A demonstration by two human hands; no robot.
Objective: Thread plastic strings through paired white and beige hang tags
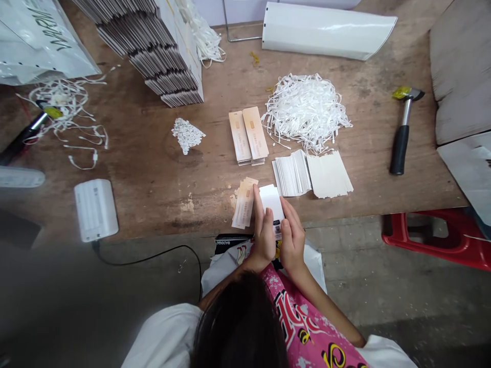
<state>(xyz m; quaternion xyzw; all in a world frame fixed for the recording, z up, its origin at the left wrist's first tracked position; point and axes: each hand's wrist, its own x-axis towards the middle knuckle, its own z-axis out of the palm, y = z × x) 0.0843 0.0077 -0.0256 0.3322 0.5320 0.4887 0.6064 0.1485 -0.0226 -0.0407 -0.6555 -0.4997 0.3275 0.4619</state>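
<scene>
Between my two hands, at the front edge of the table, is a small stack of white cards point(270, 202) with dark print near its lower end. My left hand point(263, 230) holds its left side and my right hand point(292, 235) its right side. Orange-and-white tags point(243, 204) lie fanned just left of my left hand. Farther back stand two piles of orange tags point(247, 134). White cards point(292, 173) are spread to the right of my hands, beside a stack of cream cards point(330, 175). Behind these is a heap of white strings point(309, 110).
Tall card stacks point(153, 51) stand at the back left, near small white pieces point(187, 135). A white box with a cable point(95, 209) sits at the left front edge. A hammer point(402, 133) lies right, above a red stool point(433, 237).
</scene>
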